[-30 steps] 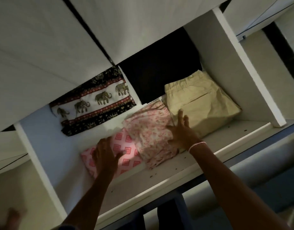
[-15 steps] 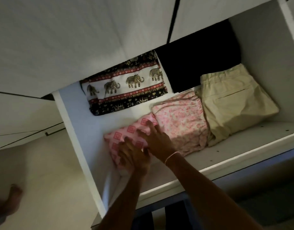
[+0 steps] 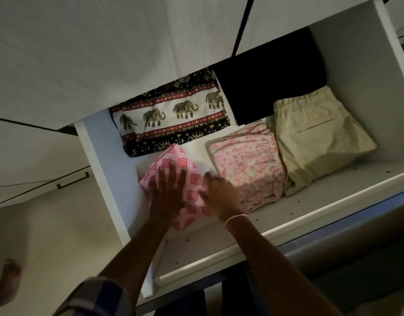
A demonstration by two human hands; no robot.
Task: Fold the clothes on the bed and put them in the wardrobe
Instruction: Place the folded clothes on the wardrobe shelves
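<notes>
the folded pink square-print cloth [image 3: 181, 161] lies at the left end of the wardrobe shelf [image 3: 321, 199]. the left hand [image 3: 168, 193] presses flat on it, fingers straight and side by side; the right hand [image 3: 219, 198] touches its right edge (fingers blurred, cannot tell if pinching). to its right lie 2 folded pieces, a pink floral cloth [image 3: 246, 165] and beige trousers [image 3: 319, 137]; an elephant-print cloth [image 3: 173, 117] lies behind.

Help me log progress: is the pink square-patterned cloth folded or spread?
Folded: the cloth is a compact bundle on the shelf, left hand flat on it, right hand touching.
</notes>
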